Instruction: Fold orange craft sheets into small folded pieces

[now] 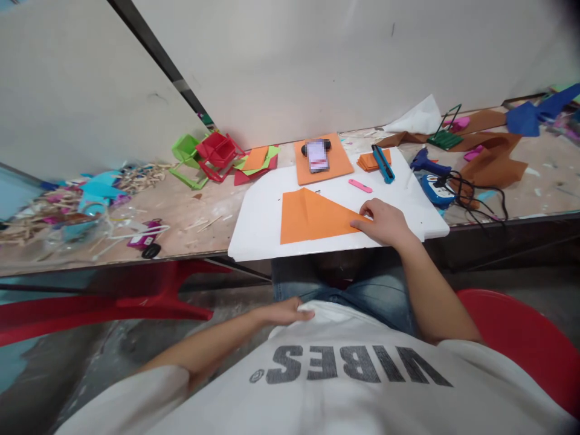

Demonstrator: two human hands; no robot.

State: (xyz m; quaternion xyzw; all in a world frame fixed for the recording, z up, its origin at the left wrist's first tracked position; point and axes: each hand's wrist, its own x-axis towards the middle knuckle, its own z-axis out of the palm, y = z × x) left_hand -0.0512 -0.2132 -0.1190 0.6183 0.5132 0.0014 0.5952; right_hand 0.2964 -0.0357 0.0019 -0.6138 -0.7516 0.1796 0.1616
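Red plastic chair [154,296], below worktop [194,211] level: eight o'clock, counted from the orange sheet [301,217].
Pale wooden sticks [140,176], loose heap: between nine and ten o'clock, near the wall.
Magenta piece [147,237] with a black wheel beside it: nine o'clock.
Green miniature chair [185,147] and red miniature chair [218,150], together: ten o'clock.
Cut coloured sheets [257,160], overlapping: eleven o'clock.
Left hand [286,311]: six o'clock, at the white shirt's hem, thumb on the cloth; whether the fingers grip it cannot be told.
Orange sheet, one crease running up its face: dial centre, flat on the near part of the white board [256,211].
Orange pad [306,174] carrying a phone [318,158]: between twelve and one o'clock.
Pink strip-shaped item [360,185]: two o'clock.
Small orange pieces [366,161] with a blue tool [384,164] against them: two o'clock.
Right hand [385,222]: three o'clock, fingers curled, thumb and forefinger at the sheet's right corner; pinching or merely pressing, cannot be told.
Blue glue gun [428,161]: two o'clock.
Brown sheets [496,162], crumpled: between two and three o'clock.
Red seat [512,338]: four o'clock.
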